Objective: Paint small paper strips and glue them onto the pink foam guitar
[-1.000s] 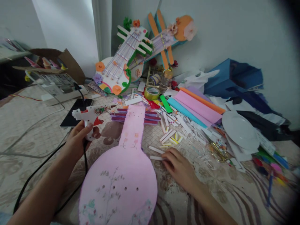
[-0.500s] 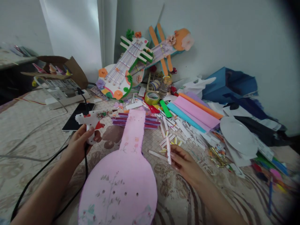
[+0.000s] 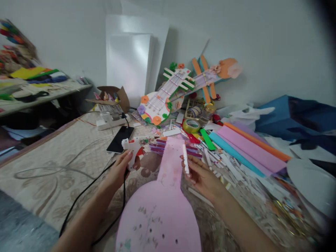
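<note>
My left hand is wrapped round the handle of a white hot glue gun, whose nozzle points right towards the purple pegs. Between the fingertips of my right hand stands a small white strip with dark marks on it, held upright beside the neck. A pink lute-shaped cutout lies between my forearms, its round body nearest me. Its body bears drawn leaves and a row of several small dark holes. Purple pegs stick out on both sides of its neck.
Behind lean two decorated lute models. Rolled coloured paper, green-yellow tape, paper scraps and gold scissors lie to the right. A black phone, a power strip and a black cord are at left.
The view has swung left, showing a side table. My right hand has brought the white strip leftward, up to the pink neck. My left hand still grips the glue gun.
</note>
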Motion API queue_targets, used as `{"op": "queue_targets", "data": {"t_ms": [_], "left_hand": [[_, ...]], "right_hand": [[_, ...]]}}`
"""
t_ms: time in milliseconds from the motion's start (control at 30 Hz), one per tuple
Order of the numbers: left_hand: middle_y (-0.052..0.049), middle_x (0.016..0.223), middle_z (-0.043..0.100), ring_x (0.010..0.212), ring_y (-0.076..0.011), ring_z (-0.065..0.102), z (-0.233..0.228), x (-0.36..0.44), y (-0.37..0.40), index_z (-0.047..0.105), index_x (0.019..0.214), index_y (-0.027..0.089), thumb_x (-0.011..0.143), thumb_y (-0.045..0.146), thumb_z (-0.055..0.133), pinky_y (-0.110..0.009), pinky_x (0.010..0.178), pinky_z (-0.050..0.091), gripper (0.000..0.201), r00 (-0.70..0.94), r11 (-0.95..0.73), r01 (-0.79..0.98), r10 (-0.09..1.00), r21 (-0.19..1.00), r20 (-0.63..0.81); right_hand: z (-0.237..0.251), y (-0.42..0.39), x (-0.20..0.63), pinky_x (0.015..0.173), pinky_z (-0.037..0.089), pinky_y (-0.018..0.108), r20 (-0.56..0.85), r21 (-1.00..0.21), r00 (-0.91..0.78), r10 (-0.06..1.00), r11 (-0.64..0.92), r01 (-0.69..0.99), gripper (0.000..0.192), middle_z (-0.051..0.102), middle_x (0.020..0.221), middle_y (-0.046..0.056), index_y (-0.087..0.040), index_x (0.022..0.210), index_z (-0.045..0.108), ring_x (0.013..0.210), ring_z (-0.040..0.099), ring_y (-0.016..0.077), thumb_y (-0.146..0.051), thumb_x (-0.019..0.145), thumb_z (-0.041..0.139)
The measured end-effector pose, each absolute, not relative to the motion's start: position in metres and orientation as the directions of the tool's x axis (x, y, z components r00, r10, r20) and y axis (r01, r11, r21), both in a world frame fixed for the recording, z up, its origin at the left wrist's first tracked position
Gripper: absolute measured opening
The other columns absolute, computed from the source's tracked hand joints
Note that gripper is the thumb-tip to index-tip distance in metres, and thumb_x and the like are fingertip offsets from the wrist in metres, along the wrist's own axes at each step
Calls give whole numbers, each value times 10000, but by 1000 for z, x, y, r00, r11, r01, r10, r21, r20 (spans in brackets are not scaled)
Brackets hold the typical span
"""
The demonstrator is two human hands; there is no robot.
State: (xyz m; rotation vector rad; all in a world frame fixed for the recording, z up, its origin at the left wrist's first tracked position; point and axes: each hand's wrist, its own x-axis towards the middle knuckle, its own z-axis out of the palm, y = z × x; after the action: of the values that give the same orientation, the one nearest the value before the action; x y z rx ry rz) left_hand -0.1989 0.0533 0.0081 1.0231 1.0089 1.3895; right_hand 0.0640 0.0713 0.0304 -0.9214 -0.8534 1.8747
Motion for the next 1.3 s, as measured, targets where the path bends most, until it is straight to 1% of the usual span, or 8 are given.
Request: {"op": "queue_targets", "data": {"t_ms": [133,267,467,733,867,1033,1167,1300], "left_hand": [[17,532,448,507,-129,392,10,-200,52,608,860,150,851,472,474,-259,505,293,348,-33,-88,-254,996,963,82],[10,554,453,517,-131,398,14,-202,49,624,938,123,871,472,437,-270,528,289,402,75,-91,-205,991,975,108],[-4,574,460,524,-130,376,25,-198,41,627,903,135,867,537,426,-282,543,284,451,214,-117,-113,967,987,139],[-44,668,530,545,-129,400,36,-191,34,627,867,146,854,531,457,-269,523,310,421,252,-150,77,959,986,126],[-50,770,570,596,-120,420,49,-189,31,603,886,133,879,486,441,-245,546,336,388,303,-193,222,945,956,121],[-26,775,559,685,-131,473,62,-186,28,577,881,138,901,389,448,-232,596,357,283,392,-283,352,910,892,134],[3,715,515,635,-114,446,66,-183,26,547,832,147,900,357,456,-226,578,339,239,444,-341,432,886,835,132],[4,780,552,678,-118,483,70,-182,24,549,905,164,907,340,450,-226,628,358,202,463,-373,463,876,804,139]], "right_hand": [[34,82,48,399,305,151,-234,-801,-371,899,-394,-451,219,567,696,-28,-194,894,667,488,421,33,-285,704,727],[31,83,44,393,306,145,-237,-776,-369,899,-404,-485,202,552,680,-32,-194,896,662,481,427,29,-288,724,712],[19,79,45,376,289,132,-265,-744,-385,884,-441,-502,242,529,648,-33,-160,906,671,470,431,24,-261,695,733],[16,81,52,382,327,131,-294,-728,-365,884,-454,-514,254,578,667,-23,-161,940,675,464,447,21,-238,704,728],[15,81,53,381,336,131,-297,-727,-351,888,-448,-520,259,595,655,-23,-166,936,681,461,460,25,-228,691,737],[15,81,51,378,338,125,-300,-724,-339,892,-444,-528,241,599,639,-20,-151,903,696,458,462,24,-231,682,747],[15,80,51,372,330,118,-295,-723,-335,895,-438,-533,235,582,608,-27,-147,892,698,453,465,24,-232,679,751],[15,80,51,398,367,120,-290,-725,-330,898,-431,-537,241,602,644,-26,-157,898,698,466,486,25,-229,675,754]]}}
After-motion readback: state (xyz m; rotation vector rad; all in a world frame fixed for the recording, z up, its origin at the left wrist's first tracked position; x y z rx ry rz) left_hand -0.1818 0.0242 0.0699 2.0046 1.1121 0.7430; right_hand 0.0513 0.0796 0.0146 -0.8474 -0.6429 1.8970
